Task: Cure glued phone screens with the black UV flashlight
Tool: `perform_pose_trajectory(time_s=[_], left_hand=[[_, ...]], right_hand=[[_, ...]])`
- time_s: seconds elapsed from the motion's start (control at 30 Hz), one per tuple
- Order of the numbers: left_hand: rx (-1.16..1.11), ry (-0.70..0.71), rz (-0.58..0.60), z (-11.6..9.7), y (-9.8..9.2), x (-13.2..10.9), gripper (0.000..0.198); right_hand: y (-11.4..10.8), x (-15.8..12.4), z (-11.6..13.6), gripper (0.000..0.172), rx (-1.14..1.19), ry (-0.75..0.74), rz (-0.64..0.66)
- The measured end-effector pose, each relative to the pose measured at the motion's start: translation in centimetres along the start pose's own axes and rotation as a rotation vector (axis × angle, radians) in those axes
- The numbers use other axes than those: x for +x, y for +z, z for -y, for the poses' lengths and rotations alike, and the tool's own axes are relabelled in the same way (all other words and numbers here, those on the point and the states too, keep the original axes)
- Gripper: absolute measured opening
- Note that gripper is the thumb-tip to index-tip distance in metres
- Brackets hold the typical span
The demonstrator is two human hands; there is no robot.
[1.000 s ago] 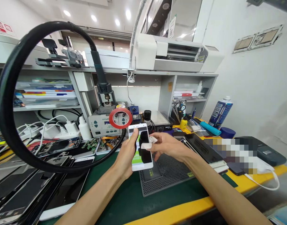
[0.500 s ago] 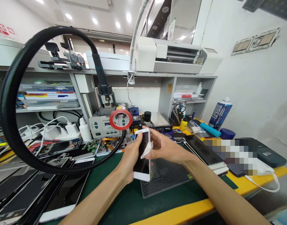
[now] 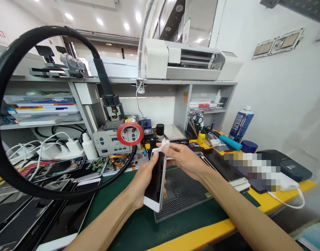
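Note:
My left hand [image 3: 141, 181] grips a white smartphone [image 3: 156, 181] by its edge, holding it tilted above the green bench with its dark screen turned toward the right. My right hand [image 3: 182, 158] pinches a small white wipe [image 3: 164, 143] and presses it against the top end of the phone. Below the phone lies a black ridged work mat [image 3: 186, 193].
A big black ring lamp [image 3: 8, 167] arcs over the left. Phone screens and boards [image 3: 58, 167] cover the left bench. A red tape roll [image 3: 130, 133], a white bottle [image 3: 88, 146], a blue spray can [image 3: 240, 123] and dark cases [image 3: 285, 167] stand around. A white machine [image 3: 186, 59] tops the shelf.
The lit screen went dark. My left hand turned the phone more edge-on, and my right hand slid the wipe from the middle of the screen up to the phone's top end.

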State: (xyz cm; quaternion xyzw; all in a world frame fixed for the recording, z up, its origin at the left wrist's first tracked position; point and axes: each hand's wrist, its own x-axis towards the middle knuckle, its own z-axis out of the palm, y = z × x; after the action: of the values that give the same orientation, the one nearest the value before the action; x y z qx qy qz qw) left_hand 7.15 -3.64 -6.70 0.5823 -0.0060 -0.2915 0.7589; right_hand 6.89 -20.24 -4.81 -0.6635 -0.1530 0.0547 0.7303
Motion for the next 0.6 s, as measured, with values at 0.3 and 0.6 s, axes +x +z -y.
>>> perform_pose_trajectory(time_s=[0.3,0.6], left_hand=[[-0.314,0.06,0.074,-0.6,-0.6,0.7,0.05],[-0.428,-0.094,0.009,-1.9,-1.1,0.5,0.06]], right_hand=[[2.1,-1.2,-0.5,0.093,-0.012,0.13,0.324],[2.9,-1.0,-2.3,0.115,-0.004,0.09,0.331]])
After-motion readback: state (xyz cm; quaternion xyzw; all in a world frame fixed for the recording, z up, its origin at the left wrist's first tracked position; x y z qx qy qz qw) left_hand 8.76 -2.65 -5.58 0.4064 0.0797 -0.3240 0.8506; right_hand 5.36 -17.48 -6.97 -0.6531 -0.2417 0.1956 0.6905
